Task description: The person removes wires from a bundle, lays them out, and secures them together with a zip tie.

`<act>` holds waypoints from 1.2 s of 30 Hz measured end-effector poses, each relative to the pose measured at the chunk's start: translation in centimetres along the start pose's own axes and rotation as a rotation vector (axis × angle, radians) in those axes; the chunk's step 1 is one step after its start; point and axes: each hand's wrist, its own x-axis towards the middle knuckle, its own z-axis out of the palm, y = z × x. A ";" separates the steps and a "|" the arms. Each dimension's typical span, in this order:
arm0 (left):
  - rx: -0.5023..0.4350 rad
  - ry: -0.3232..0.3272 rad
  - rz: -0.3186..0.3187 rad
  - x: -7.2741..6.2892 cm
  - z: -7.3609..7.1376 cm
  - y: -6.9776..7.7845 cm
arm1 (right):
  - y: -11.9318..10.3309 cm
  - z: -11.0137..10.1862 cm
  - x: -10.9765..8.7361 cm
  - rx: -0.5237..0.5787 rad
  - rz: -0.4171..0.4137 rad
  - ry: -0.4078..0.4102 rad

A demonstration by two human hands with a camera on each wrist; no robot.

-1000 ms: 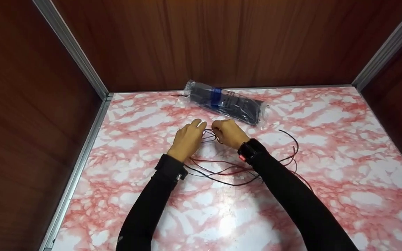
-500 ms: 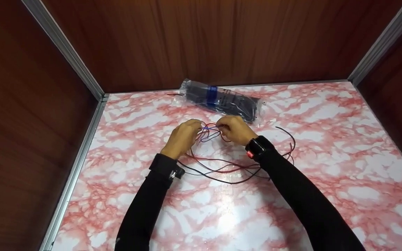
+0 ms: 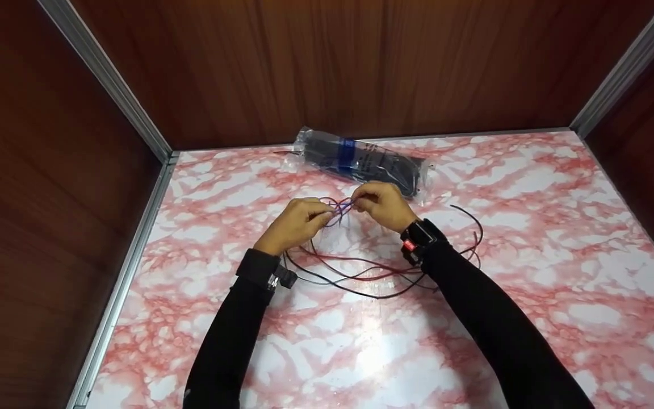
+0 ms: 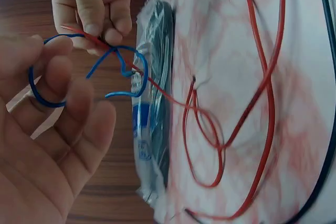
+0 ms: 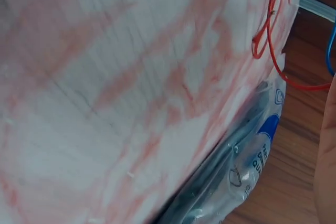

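Observation:
In the head view both hands meet over the middle of the table, with thin wires between their fingertips. My left hand point(image 3: 296, 222) pinches a blue wire point(image 4: 145, 72) between thumb and fingers; part of its loop passes behind the fingers in the left wrist view. Opposite it, my right hand point(image 3: 384, 205) pinches a red wire point(image 4: 176, 101) where the blue one crosses it. The blue wire's bent end sticks out freely below that crossing. From the right hand the red wire runs down to a loose loop near the tabletop. The right wrist view shows only an edge of the right hand.
Behind the hands lies a clear plastic bag point(image 3: 381, 162) with dark contents and a blue band. Loose red wire point(image 3: 349, 259) and black wire point(image 3: 381, 297) curve across the red-and-white marbled table point(image 3: 327, 352). Wood-look panels point(image 3: 327, 68) stand at the back and sides.
The hands have moved slightly apart, and the left hand has turned so its thumb shows. The wire loops between the fingertips spread wider, then drew smaller. The bag has stayed in place.

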 end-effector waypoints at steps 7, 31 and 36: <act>0.663 0.107 0.029 -0.2 -0.3 0.3 | -0.4 -1.0 -0.5 -0.209 -0.123 -0.078; 0.902 0.228 0.048 -1.5 -1.0 0.3 | -2.6 -4.9 -2.5 -0.656 -0.465 -0.161; 0.853 0.238 0.058 -2.3 -0.8 -0.6 | -1.8 -6.0 -3.7 -0.649 -0.423 -0.145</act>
